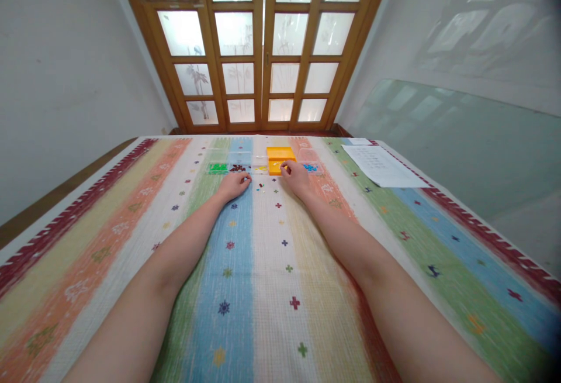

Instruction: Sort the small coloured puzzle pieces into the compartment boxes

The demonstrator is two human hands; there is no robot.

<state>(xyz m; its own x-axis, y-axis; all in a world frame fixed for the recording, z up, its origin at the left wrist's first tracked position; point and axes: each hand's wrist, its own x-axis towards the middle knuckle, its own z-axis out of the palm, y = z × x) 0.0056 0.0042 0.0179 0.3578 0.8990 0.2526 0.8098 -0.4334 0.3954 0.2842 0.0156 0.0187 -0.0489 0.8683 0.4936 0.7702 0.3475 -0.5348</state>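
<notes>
My right hand (296,178) at open yellow box (281,152), fingertips narrow; cannot tell if they pinch anything. My left hand (235,186) low on cloth (240,237), fingers curled close, contents hidden. Beyond left fingers: green pieces (218,168), dark red pieces (237,168), already grouped by colour. Just right of right fingers: blue pieces (310,168). Between hands, few loose pieces (260,186), seemingly unplaced. Pale bits (276,164) in yellow box.
</notes>
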